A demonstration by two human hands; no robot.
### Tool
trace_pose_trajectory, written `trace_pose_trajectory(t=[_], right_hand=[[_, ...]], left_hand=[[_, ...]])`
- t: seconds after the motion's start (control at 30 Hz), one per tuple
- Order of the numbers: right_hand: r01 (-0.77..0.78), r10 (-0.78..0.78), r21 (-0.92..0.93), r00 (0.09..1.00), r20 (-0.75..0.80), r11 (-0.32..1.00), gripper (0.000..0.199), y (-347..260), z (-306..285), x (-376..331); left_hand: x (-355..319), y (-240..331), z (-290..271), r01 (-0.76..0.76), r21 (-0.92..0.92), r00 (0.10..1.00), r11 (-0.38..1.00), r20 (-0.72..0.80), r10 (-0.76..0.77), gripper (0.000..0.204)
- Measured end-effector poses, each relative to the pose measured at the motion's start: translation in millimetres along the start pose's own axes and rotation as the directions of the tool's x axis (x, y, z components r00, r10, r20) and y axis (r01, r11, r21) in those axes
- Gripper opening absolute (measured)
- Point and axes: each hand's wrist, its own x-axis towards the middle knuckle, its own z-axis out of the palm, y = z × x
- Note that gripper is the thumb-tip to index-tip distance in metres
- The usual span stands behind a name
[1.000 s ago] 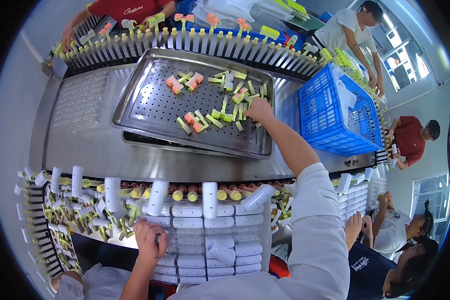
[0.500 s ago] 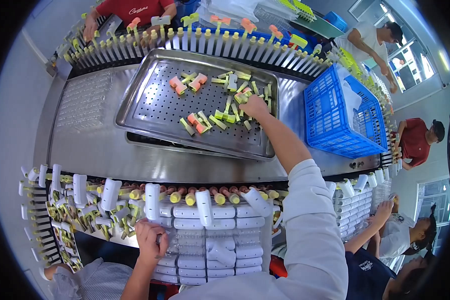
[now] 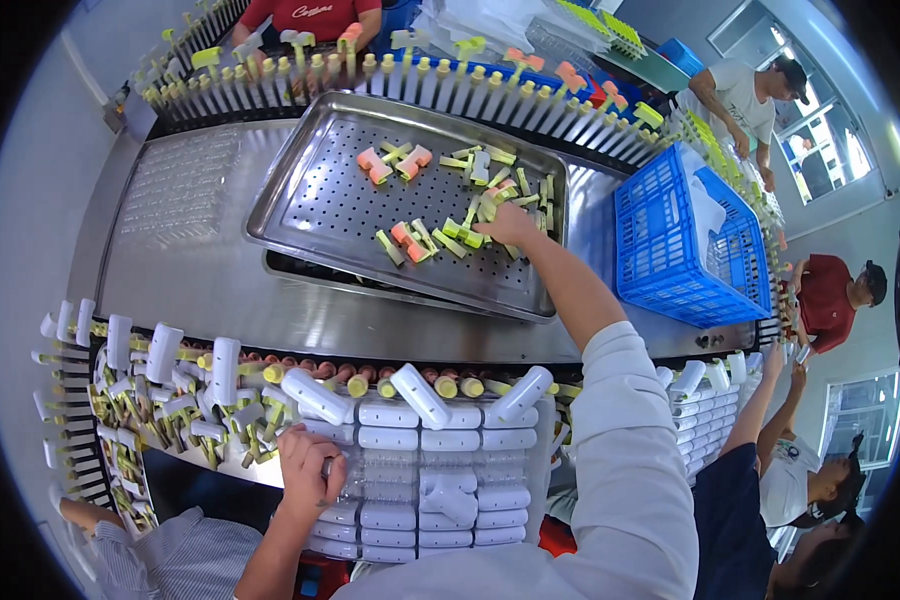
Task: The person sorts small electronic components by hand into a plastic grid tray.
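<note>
My right hand (image 3: 513, 226) reaches into a perforated metal tray (image 3: 310, 205), its fingers closed around a yellow-green plastic piece (image 3: 491, 203) among similar loose pieces. Pink-and-green pieces (image 3: 408, 165) lie elsewhere in the tray. Closer to me, my left hand (image 3: 311, 467) has its fingers curled at the left side of a clear plastic tray stack (image 3: 390, 465) filled with white rounded parts (image 3: 388, 439). Whether anything sits inside those curled fingers is hidden. Just beyond it, white-headed pieces (image 3: 420, 396) stand on a row of yellow-tipped holders (image 3: 358, 385).
A blue crate (image 3: 660, 285) stands right of the metal tray, and clear blister trays (image 3: 175, 190) lie to its left. Another holder row (image 3: 440, 90) curves along the far side. A heap of white-and-green pieces (image 3: 170, 420) lies at left. Several people work around the line.
My view has shifted a little. The white-headed pieces on the near holders have moved and turned. My right hand has moved slightly lower among the pieces; my left hand stays curled beside the clear trays.
</note>
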Motion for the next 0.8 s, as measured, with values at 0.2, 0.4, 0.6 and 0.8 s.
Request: trace_pose_trajectory(t=[0.2, 0.4, 0.6, 0.8], right_hand=[[0.037, -0.052, 0.393, 0.998, 0.027, 0.919, 0.053, -36.4, -49.0, -29.0], [0.094, 0.203, 0.989, 0.972, -0.116, 0.113, 0.02, 5.2, -177.4, -146.9], [0.363, 0.186, 0.93, 0.919, -0.347, -0.059, 0.032, -34.5, -153.4, -320.5], [0.449, 0.408, 0.879, 0.841, -0.355, -0.162, 0.036, -30.0, -108.9, -407.6]], left_hand=[[-7.1, 0.2, -7.5, 0.026, 0.013, 0.999, 1.0, -0.023, -0.026, 0.013], [1.8, 2.8, 1.6, -0.047, -0.036, 0.998, 0.998, -0.036, 0.046, 0.013], [-7.2, 2.3, -3.2, -0.083, -0.007, 0.995, 0.997, -0.063, 0.082, 0.015], [-7.3, 17.0, -4.8, -0.182, 0.057, 0.983, 0.982, -0.021, 0.184, 0.018]])
